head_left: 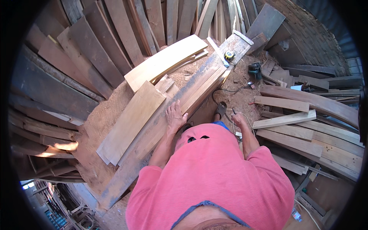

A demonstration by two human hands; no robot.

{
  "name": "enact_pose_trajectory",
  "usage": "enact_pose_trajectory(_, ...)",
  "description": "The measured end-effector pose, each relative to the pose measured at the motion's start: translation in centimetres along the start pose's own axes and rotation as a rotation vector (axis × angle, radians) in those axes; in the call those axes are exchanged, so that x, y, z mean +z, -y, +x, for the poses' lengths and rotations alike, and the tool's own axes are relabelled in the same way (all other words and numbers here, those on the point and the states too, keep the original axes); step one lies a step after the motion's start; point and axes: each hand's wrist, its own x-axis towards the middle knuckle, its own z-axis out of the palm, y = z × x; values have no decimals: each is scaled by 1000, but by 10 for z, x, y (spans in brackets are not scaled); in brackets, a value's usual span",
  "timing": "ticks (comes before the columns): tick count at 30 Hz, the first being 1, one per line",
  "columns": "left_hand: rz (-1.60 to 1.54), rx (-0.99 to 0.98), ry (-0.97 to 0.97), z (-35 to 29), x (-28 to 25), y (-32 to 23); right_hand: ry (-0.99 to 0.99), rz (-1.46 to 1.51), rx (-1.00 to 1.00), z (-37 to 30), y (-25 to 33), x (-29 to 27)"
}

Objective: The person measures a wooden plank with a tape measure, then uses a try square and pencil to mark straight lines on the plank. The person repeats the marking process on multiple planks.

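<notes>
Woodworking scene viewed from above the person's head, looking down over a pink shirt at a sawdust-covered work surface ringed by stacked dark planks. The left hand lies palm down, fingers spread flat, on a long grey weathered board that runs diagonally from lower left to upper right across the surface; it presses on the board rather than gripping it. Just beside this board, to its left, lies a shorter pale plank, and a second pale plank lies beyond it, farther from the person. The right hand hangs off to the right of the board, over the sawdust-strewn floor, fingers curled closed around what looks like a thin cord or a small tool; the object is too small to identify. A yellow tape measure sits on the far end of the board, and a dark power tool rests on the floor beyond it, well apart from both hands.

The step in hand appears to be steadying or positioning the long board. The next move likely calls for keeping the left palm firmly down so the board does not slide on the loose sawdust.
</notes>
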Motion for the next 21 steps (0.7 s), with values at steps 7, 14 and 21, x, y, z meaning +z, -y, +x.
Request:
enact_pose_trajectory(7,131,-195,51,63,18,-65,17,173,-34,75,28,-57)
enact_pose_trajectory(14,150,-284,72,70,30,-80,-86,95,32,163,13,-110)
enact_pose_trajectory(21,200,-348,88,82,31,-90,-167,190,259,248,91,-121)
